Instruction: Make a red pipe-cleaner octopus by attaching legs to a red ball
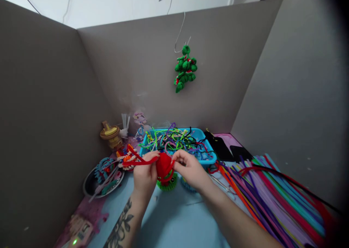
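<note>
A rounded red piece made of fuzzy pipe cleaner (164, 164) is held up between my two hands over the blue work surface. My left hand (145, 171) grips its left side, and red pipe cleaner ends stick out to the left past the fingers. On the other side my right hand (188, 168) pinches a red strand at the piece's edge. Directly below sits a green fuzzy figure (167, 184) with a dark eye, partly covered by the red piece. A blue coiled piece (188, 185) lies under my right hand, mostly hidden.
Behind my hands stands a blue basket (211, 157) of tangled pipe cleaner scraps. Bundled long pipe cleaners (283, 200) spread at the right, near scissors (220, 183). A metal bowl (87, 186) holds fuzzy pieces at left. A green ornament (185, 70) hangs from a wire; grey partitions enclose the table.
</note>
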`<state>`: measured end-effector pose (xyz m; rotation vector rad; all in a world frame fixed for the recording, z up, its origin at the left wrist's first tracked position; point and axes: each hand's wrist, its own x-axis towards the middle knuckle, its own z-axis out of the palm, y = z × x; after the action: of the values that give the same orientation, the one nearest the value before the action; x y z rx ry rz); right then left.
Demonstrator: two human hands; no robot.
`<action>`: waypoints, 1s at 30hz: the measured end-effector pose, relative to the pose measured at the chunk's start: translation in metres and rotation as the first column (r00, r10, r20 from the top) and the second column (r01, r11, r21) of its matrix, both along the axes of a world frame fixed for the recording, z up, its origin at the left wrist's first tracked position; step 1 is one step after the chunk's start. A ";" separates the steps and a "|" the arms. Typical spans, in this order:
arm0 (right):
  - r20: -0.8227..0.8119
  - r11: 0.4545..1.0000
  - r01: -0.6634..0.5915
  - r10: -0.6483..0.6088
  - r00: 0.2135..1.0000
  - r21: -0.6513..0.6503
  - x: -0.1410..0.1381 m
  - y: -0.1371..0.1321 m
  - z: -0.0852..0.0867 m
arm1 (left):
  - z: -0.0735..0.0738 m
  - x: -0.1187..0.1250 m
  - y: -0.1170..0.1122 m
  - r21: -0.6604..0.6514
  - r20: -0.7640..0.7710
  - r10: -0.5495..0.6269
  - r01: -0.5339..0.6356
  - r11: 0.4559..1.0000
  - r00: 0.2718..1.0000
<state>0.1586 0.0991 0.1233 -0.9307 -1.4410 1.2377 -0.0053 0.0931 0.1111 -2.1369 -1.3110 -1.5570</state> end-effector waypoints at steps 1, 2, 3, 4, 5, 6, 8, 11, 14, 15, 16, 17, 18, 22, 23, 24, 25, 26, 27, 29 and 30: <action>0.036 1.000 -0.023 0.023 0.999 0.020 0.000 -0.001 0.001 | -0.001 0.000 0.001 -0.009 0.008 0.002 -0.002 1.000 1.000; 0.062 0.998 -0.048 0.046 0.997 0.029 0.000 -0.002 0.001 | -0.003 0.000 0.002 -0.015 0.011 0.002 -0.002 1.000 1.000; 0.078 0.997 -0.073 0.071 0.994 0.027 0.000 -0.004 0.001 | -0.004 0.000 0.002 -0.018 0.013 -0.002 0.002 1.000 1.000; 0.084 0.995 -0.095 0.093 0.992 0.019 -0.001 -0.004 0.001 | -0.005 0.000 0.003 -0.020 0.013 -0.010 0.010 1.000 1.000; 0.076 0.993 -0.114 0.113 0.991 0.009 -0.002 -0.005 0.000 | -0.006 -0.001 0.003 -0.022 0.017 -0.019 0.019 1.000 1.000; 0.053 0.991 -0.131 0.131 0.990 0.001 -0.003 -0.005 0.000 | -0.007 -0.001 0.003 -0.024 0.023 -0.028 0.028 0.999 0.999; -0.022 0.987 -0.160 0.160 0.987 -0.003 -0.004 -0.005 -0.002 | -0.008 -0.001 0.003 -0.030 0.039 -0.042 0.043 0.999 0.998; -0.129 0.982 -0.190 0.189 0.973 0.003 -0.005 -0.004 -0.002 | -0.007 0.000 0.003 -0.035 0.050 -0.046 0.048 0.998 0.998; -0.192 0.975 -0.219 0.211 0.958 -0.022 -0.004 -0.004 0.001 | -0.006 0.000 0.003 -0.037 0.044 -0.029 0.031 0.999 0.999; -0.210 0.971 -0.234 0.222 0.952 -0.038 -0.003 -0.005 0.001 | -0.005 0.000 0.003 -0.035 0.043 -0.023 0.024 0.999 0.999; -0.223 0.966 -0.255 0.237 0.946 -0.054 -0.002 -0.005 0.003 | -0.005 0.000 0.003 -0.034 0.043 -0.018 0.019 0.999 0.999; -0.230 0.959 -0.276 0.255 0.939 -0.066 -0.001 -0.006 0.004 | -0.004 0.000 0.003 -0.033 0.042 -0.015 0.016 0.999 0.999; -0.227 0.952 -0.297 0.274 0.934 -0.073 0.001 -0.007 0.005 | -0.004 -0.001 0.003 -0.036 0.041 -0.010 0.011 0.999 0.999; -0.084 0.950 -0.311 0.308 0.948 -0.022 0.002 -0.009 0.005 | -0.005 -0.001 0.002 -0.071 0.028 0.077 -0.075 0.995 0.997; -0.044 0.956 -0.294 0.293 0.955 -0.004 0.002 -0.010 0.004 | -0.005 -0.001 0.002 -0.084 0.020 0.107 -0.105 0.991 0.994; -0.014 0.962 -0.272 0.272 0.962 0.005 0.000 -0.010 0.002 | -0.006 -0.001 0.002 -0.096 0.009 0.131 -0.130 0.987 0.991; 0.004 0.969 -0.247 0.247 0.969 0.007 -0.001 -0.010 0.001 | -0.006 -0.001 0.002 -0.105 -0.001 0.147 -0.146 0.984 0.989; 0.013 0.974 -0.225 0.225 0.974 0.004 -0.003 -0.010 -0.001 | -0.006 0.000 0.001 -0.113 -0.010 0.156 -0.156 0.981 0.988; 0.017 0.978 -0.206 0.206 0.978 0.001 -0.004 -0.010 -0.002 | -0.006 0.000 0.001 -0.118 -0.016 0.160 -0.161 0.980 0.987; 0.016 0.983 -0.184 0.184 0.983 0.016 -0.006 -0.010 -0.004 | -0.006 0.000 0.001 -0.120 -0.022 0.168 -0.170 0.978 0.985; 0.009 0.984 -0.177 0.177 0.984 0.035 -0.006 -0.009 -0.004 | -0.005 0.000 0.001 -0.119 -0.023 0.172 -0.173 0.978 0.985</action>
<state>0.1524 0.0900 0.1196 -0.7959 -1.5729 1.3347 -0.0053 0.0937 0.1058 -2.0333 -1.5777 -1.4277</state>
